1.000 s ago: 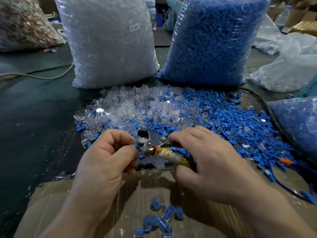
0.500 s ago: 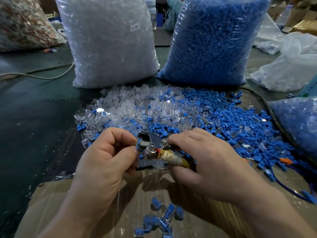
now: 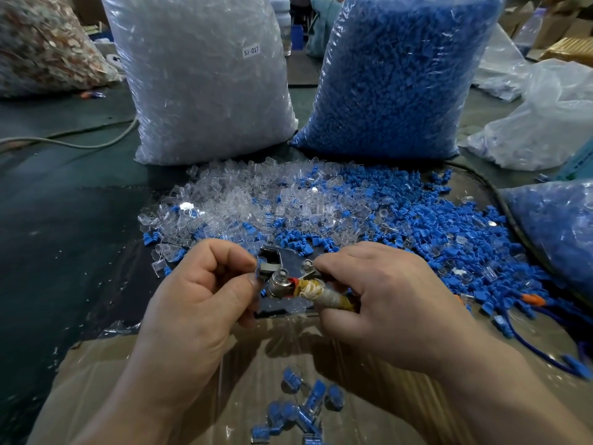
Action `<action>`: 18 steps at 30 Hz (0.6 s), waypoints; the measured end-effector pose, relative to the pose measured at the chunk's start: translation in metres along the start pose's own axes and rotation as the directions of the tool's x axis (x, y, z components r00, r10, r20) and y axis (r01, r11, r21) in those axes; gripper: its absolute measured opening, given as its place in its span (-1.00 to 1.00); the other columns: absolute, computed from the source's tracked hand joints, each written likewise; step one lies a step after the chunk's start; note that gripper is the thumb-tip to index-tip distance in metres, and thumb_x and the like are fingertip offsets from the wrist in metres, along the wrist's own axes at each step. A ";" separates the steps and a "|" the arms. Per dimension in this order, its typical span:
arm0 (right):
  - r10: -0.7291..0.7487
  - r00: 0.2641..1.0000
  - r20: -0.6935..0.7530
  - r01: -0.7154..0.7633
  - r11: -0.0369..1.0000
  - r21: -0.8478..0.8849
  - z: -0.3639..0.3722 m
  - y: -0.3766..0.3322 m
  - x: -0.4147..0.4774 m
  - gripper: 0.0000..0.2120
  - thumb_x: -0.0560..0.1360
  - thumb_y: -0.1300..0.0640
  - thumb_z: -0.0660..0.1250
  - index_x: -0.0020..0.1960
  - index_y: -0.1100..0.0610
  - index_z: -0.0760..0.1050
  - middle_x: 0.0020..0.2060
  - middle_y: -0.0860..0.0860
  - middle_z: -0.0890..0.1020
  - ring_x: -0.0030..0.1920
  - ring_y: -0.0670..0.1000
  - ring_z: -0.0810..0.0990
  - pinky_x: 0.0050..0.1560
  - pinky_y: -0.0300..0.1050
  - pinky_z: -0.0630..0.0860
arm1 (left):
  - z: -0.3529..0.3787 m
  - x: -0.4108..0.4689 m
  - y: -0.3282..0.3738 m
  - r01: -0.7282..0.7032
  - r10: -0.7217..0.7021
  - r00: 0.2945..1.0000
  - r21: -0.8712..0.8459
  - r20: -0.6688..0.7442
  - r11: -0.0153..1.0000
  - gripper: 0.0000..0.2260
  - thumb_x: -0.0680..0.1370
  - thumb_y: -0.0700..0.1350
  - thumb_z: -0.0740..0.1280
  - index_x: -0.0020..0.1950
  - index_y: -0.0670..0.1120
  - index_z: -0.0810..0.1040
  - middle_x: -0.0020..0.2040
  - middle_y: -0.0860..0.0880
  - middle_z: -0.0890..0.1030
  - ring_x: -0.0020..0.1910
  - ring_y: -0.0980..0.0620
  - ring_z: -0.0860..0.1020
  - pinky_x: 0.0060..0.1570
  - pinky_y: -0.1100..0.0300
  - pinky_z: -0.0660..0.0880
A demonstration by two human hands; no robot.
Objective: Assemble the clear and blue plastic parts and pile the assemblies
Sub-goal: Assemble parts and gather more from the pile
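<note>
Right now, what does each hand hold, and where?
Left hand pinches a small blue part, mostly hidden; right hand grips the tool by its taped handle.

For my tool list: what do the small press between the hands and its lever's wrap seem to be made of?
The press looks like bare metal: grey, glossy, with bright round bolt heads. The lever wrap seems to be yellowish tape with pale bands, dull and worn; its exact material is unclear.
</note>
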State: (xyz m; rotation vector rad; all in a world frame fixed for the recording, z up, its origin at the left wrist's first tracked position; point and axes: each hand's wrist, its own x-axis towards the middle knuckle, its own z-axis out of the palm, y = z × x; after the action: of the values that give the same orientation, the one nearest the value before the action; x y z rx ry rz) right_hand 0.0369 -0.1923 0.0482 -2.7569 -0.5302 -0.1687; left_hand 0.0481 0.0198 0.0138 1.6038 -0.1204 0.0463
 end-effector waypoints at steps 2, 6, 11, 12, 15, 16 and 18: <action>0.007 1.000 0.006 -0.007 1.000 -0.005 0.000 -0.001 0.000 -0.75 0.37 -0.22 0.14 -0.09 -0.12 0.47 -0.35 -0.20 0.44 -0.25 -0.14 0.40 -0.23 -0.28 0.34 | -0.001 0.000 -0.002 0.000 0.000 1.000 0.032 -0.009 0.999 -0.72 0.54 -0.32 0.38 -0.12 0.09 0.64 -0.27 -0.04 0.65 -0.36 0.06 0.59 -0.42 0.22 0.57; 0.017 1.000 0.021 -0.017 1.000 -0.010 0.002 0.002 0.000 -0.71 0.39 -0.24 0.13 -0.02 -0.14 0.48 -0.30 -0.21 0.49 -0.20 -0.17 0.43 -0.16 -0.19 0.45 | 0.002 0.001 -0.001 0.010 -0.009 1.000 0.061 -0.011 0.998 -0.71 0.55 -0.32 0.38 -0.13 0.10 0.63 -0.30 -0.02 0.63 -0.39 0.07 0.57 -0.43 0.24 0.54; 0.096 0.995 0.022 -0.093 0.989 -0.112 0.005 0.012 0.001 -0.41 0.38 -0.37 0.08 0.32 -0.15 0.43 -0.01 -0.23 0.56 0.02 -0.11 0.44 0.12 -0.11 0.45 | 0.001 0.006 0.000 0.082 -0.075 0.992 0.062 -0.106 0.995 -0.72 0.55 -0.30 0.38 -0.18 0.10 0.61 -0.41 -0.03 0.59 -0.47 0.09 0.53 -0.48 0.29 0.49; 0.114 0.993 0.038 -0.106 0.981 -0.163 0.007 0.013 0.003 -0.37 0.37 -0.39 0.09 0.35 -0.14 0.40 0.03 -0.20 0.56 0.05 -0.08 0.41 0.14 -0.08 0.42 | 0.002 0.006 0.000 0.115 -0.108 0.990 0.073 -0.092 0.991 -0.71 0.54 -0.30 0.38 -0.20 0.11 0.61 -0.44 -0.04 0.58 -0.49 0.08 0.52 -0.49 0.29 0.48; 0.145 0.986 0.079 -0.121 0.961 -0.249 0.013 0.017 0.012 -0.41 0.40 -0.38 0.24 0.34 -0.12 0.38 0.11 -0.15 0.53 0.10 -0.03 0.32 0.14 -0.04 0.31 | 0.007 0.003 0.000 0.229 -0.229 0.973 0.102 -0.012 0.968 -0.70 0.52 -0.29 0.37 -0.23 0.12 0.61 -0.47 -0.08 0.56 -0.53 0.07 0.49 -0.53 0.31 0.43; 0.148 0.986 0.075 -0.124 0.958 -0.260 0.014 0.018 0.014 -0.41 0.40 -0.37 0.27 0.33 -0.12 0.38 0.12 -0.14 0.52 0.12 -0.01 0.32 0.15 -0.03 0.28 | 0.010 0.003 -0.001 0.252 -0.253 0.967 0.103 -0.006 0.962 -0.70 0.52 -0.29 0.37 -0.23 0.13 0.61 -0.47 -0.08 0.57 -0.54 0.07 0.49 -0.53 0.30 0.43; 0.157 0.986 0.055 -0.138 0.956 -0.260 0.014 0.019 0.016 -0.40 0.40 -0.38 0.29 0.33 -0.11 0.38 0.15 -0.15 0.52 0.14 0.00 0.32 0.15 -0.02 0.21 | 0.012 0.002 -0.002 0.270 -0.270 0.963 0.117 -0.013 0.956 -0.69 0.54 -0.27 0.37 -0.22 0.15 0.61 -0.46 -0.08 0.59 -0.54 0.07 0.50 -0.53 0.32 0.42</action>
State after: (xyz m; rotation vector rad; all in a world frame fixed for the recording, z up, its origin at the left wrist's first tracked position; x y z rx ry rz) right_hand 0.0594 -0.1990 0.0319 -3.0517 -0.3381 -0.1041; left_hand 0.0498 0.0075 0.0117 1.7261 0.1022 -0.1640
